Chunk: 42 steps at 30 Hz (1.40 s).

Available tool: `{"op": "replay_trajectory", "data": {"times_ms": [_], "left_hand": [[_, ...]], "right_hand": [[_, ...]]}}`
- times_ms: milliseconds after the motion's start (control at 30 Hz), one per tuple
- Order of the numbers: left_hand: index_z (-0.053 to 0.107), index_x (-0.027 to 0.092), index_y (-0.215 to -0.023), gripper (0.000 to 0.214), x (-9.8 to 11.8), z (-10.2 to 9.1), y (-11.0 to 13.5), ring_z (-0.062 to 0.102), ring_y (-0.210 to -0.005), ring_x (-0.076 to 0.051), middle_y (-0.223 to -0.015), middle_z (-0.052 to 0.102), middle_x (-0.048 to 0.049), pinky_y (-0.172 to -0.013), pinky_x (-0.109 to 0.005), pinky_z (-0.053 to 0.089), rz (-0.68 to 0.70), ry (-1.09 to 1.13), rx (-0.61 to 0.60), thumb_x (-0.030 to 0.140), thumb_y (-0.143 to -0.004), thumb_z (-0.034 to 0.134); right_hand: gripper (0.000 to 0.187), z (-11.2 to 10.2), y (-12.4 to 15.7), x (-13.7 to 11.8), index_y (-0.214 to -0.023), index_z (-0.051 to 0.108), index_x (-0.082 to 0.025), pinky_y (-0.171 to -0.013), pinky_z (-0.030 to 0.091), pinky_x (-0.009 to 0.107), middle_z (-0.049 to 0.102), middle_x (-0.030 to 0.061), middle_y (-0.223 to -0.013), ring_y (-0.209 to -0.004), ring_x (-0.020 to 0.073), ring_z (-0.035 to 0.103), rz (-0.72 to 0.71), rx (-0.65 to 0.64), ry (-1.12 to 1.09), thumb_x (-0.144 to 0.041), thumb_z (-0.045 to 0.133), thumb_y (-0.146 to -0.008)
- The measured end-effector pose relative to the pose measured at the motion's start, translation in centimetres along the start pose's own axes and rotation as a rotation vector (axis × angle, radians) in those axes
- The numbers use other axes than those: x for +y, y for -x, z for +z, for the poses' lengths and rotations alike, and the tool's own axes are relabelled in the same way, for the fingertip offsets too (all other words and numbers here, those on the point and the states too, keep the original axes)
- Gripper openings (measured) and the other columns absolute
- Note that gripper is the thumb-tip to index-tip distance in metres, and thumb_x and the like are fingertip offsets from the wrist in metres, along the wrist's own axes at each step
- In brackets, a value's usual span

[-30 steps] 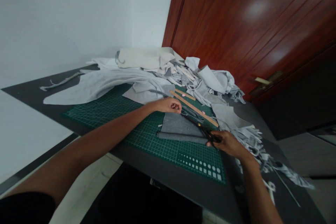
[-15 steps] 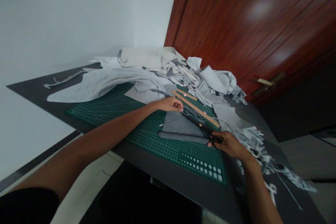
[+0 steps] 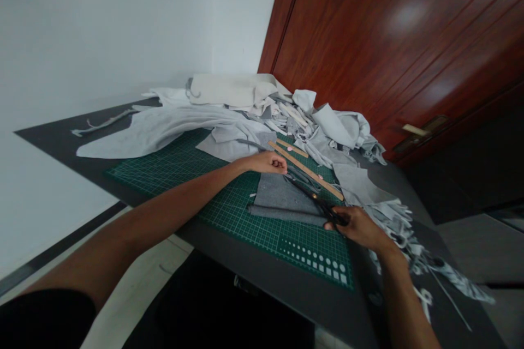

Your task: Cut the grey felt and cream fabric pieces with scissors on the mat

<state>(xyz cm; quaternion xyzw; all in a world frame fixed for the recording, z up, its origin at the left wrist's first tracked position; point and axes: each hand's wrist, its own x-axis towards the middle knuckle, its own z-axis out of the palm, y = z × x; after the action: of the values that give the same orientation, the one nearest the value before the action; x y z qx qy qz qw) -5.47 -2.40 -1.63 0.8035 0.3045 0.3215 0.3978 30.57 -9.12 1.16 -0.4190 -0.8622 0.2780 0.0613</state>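
A dark grey piece of felt lies folded on the green cutting mat. My right hand is closed round the handles of black scissors, whose blades run along the felt's right edge. My left hand is closed in a pinch on the felt's far corner, by the blade tips. A thin strip of grey cloth lies beside the blades.
A wooden ruler lies just beyond the scissors. Piles of light grey cloth cover the back of the dark table, with cut strips at the right edge. A brown wooden door with a handle stands behind.
Hardly anything moved: both hands keep their hold on felt and scissors, and the view drifted slightly.
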Motion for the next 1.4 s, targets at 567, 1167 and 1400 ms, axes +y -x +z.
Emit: {"op": "replay_trajectory", "data": {"times_ms": [567,1167,1400], "left_hand": [[0.071,0.015,-0.081,0.019,-0.6,-0.1,-0.1,0.046,-0.064,-0.011,-0.071,0.059,0.0001,-0.061,-0.026,0.032,0.025,-0.003,0.045,0.033,-0.084,0.072],[0.074,0.016,-0.081,0.015,0.4,-0.3,0.1,0.048,-0.069,-0.011,-0.078,0.061,-0.0011,-0.065,-0.025,0.035,0.088,-0.064,0.034,0.030,-0.083,0.073],[0.075,0.016,-0.081,0.017,0.0,-0.3,0.1,0.050,-0.071,-0.012,-0.078,0.059,-0.0008,-0.067,-0.025,0.035,0.075,-0.042,0.051,0.033,-0.082,0.075]], "right_hand": [[0.033,0.0,-0.3,-1.2,-0.076,0.056,-0.020,-0.056,0.035,0.027,0.052,-0.0031,-0.065,-0.060,0.0132,0.048,0.034,0.033,0.076,-0.050,0.069,-0.080],[0.026,0.0,-1.0,-3.7,-0.078,0.057,-0.019,-0.055,0.034,0.027,0.057,-0.0012,-0.067,-0.059,0.0139,0.051,0.041,0.046,0.138,-0.044,0.067,-0.079],[0.027,0.0,-1.8,-4.2,-0.078,0.057,-0.020,-0.054,0.033,0.027,0.056,-0.0010,-0.065,-0.058,0.0139,0.050,0.006,0.052,0.169,-0.045,0.066,-0.079]]}}
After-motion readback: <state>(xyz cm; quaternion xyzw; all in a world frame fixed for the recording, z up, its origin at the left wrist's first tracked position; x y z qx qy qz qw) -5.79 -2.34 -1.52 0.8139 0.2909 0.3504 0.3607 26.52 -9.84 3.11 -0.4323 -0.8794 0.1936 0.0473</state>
